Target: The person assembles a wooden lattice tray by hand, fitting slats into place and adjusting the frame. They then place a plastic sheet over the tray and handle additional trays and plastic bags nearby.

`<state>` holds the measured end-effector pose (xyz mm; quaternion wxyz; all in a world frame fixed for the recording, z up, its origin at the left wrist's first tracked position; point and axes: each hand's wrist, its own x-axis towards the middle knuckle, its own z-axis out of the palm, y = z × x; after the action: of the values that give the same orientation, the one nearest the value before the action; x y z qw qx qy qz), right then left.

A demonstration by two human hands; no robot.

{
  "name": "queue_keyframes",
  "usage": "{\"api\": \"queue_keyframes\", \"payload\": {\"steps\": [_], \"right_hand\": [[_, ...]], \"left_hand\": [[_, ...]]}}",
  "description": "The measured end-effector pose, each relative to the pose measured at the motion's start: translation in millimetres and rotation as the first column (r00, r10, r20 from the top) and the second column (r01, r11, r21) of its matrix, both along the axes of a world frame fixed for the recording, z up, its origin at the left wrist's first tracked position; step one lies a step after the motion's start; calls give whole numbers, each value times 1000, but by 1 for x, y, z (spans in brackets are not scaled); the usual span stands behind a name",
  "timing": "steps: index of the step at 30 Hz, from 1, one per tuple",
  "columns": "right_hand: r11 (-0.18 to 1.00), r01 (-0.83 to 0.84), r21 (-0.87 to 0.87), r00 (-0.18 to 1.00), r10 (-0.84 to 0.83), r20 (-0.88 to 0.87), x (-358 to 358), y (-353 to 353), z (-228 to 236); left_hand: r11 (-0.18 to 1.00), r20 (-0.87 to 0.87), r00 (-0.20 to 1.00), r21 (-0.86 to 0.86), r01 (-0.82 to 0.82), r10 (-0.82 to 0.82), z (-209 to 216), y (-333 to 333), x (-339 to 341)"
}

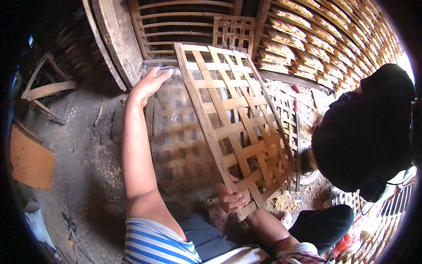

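Note:
My right hand [233, 199] is closed round the lower corner of a woven bamboo tray [233, 104], an open lattice in a wooden frame. The tray stands tilted in front of me. To its left spreads a clear plastic sheet [178, 176], blurred along its lower part, with a lattice pattern showing through it. My left arm stretches forward, and my left hand [153, 86] pinches the sheet's far upper edge. Part of the sheet is hidden behind the tray.
A person in black [365, 136] crouches close on the right. Behind the tray is another lattice tray [285, 114]. Slatted racks with pale pieces [285, 37] rise at the back right. A wooden post [116, 42] stands at the back left, and an orange-brown board [30, 158] lies far left.

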<state>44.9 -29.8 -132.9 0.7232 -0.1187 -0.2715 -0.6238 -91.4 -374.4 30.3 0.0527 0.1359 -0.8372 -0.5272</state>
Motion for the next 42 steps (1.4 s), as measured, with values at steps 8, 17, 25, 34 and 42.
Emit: {"api": "queue_keyframes", "payload": {"steps": [8, 17, 25, 34, 42], "right_hand": [[977, 91, -195, 989, -66, 129, 22, -11, 28], [986, 60, 155, 998, -62, 4, -14, 23, 25], [375, 740, 558, 658, -234, -715, -61, 29, 17], [-513, 824, -242, 66, 511, -857, -52, 0, -43], [-334, 851, -406, -21, 749, -662, -70, -10, -5]], "left_hand": [[939, -326, 915, 162, 303, -239, 12, 71, -6], [931, -304, 929, 225, 286, -211, 38, 74, -1], [905, -304, 943, 351, 242, -135, 41, 21, 20], [680, -333, 920, 627, 381, -208, 23, 4, 30], [925, -35, 995, 366, 100, -93, -88, -81, 35]]}}
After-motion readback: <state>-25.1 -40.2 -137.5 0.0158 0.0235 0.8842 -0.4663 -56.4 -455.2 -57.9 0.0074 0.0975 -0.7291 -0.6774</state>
